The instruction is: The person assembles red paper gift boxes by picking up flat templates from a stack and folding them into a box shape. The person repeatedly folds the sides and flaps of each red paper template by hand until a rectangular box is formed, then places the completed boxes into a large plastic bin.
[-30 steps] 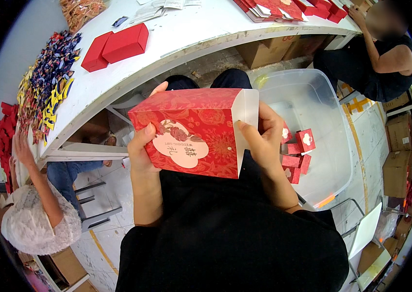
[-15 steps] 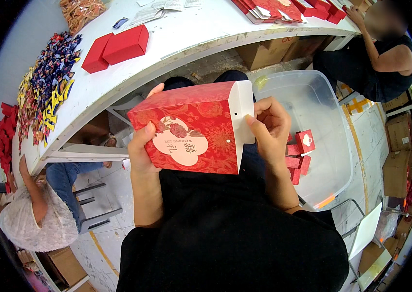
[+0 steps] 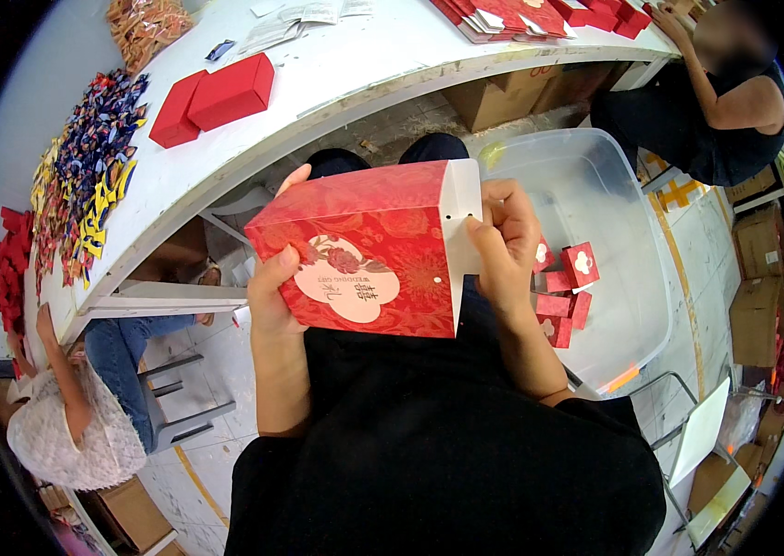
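1. Left hand (image 3: 273, 283): grip closed on the left end of a red patterned gift box (image 3: 364, 250), thumb pressed on the front face beside the pale flower-shaped label.
2. Right hand (image 3: 503, 246): grip closed on the right end of the same box, fingertips (image 3: 477, 227) pinching the white end flap (image 3: 461, 208) at its fold.
3. Location of box: held in the air over the lap, clear of the white counter (image 3: 336, 83), tilted slightly, front face toward the camera.
4. Step in hand, as judged: forming and closing the right end of the box; flap standing proud of the body, not yet tucked.
5. Next move, as judged: calls for a steady left-hand hold while folding the white flap inward and seating it square in the opening, without creasing the printed face.
6. Surroundings: clear plastic bin (image 3: 614, 195) at the right, holding small red boxes (image 3: 563, 287); two plain red boxes (image 3: 216, 97) on the counter; heap of wrapped sweets (image 3: 86, 176) at the far left.
7. Other persons: one seated at lower left, one at upper right, both apart from this work.
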{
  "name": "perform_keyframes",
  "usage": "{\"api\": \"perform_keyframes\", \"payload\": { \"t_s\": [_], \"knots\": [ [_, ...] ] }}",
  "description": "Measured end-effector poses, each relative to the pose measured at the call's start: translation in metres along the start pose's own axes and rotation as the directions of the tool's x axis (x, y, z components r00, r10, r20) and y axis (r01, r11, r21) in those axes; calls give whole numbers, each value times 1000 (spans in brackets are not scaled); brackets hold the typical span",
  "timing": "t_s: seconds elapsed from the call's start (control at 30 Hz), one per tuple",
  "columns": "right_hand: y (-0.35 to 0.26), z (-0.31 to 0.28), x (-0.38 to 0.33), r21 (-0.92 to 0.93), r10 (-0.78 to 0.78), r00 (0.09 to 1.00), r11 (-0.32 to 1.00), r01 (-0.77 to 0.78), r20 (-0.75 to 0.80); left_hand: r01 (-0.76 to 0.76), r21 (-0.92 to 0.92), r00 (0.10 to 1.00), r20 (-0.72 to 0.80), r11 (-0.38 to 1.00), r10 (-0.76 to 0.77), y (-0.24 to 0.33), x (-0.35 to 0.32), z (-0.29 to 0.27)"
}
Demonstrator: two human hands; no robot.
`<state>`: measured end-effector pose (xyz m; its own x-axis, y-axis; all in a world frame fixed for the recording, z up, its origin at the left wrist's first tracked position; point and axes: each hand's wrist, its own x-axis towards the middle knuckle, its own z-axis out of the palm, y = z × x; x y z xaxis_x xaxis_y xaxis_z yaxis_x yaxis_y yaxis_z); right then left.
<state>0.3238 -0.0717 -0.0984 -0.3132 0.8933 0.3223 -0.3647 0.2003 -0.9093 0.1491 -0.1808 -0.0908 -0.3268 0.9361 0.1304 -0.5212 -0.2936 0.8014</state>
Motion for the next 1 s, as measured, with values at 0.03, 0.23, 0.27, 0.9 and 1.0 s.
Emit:
{"api": "perform_keyframes", "payload": {
  "t_s": [0.03, 0.23, 0.27, 0.9, 1.0],
  "knots": [
    [2, -1, 0, 1, -21, 1000, 1000, 21, 19, 1, 12, 1000, 7, 1000, -1, 0, 0, 0],
    [16, -12, 0, -111, 57, 976, 993, -34, 212, -45, -116, 998, -52, 992, 39, 1, 1, 5],
    [13, -9, -2, -119, 92, 971, 991, -67, 221, -35, -100, 999, -43, 994, 31, 1, 1, 3],
    [28, -7, 10, -118, -141, 897, 971, 208, 419, 2, -34, 997, -76, 999, -5, -4, -3, -5],
    [27, -13, 11, -147, -103, 917, 974, 171, 384, 18, -31, 997, -73, 999, -20, -8, 4, -1]
  ]
}}
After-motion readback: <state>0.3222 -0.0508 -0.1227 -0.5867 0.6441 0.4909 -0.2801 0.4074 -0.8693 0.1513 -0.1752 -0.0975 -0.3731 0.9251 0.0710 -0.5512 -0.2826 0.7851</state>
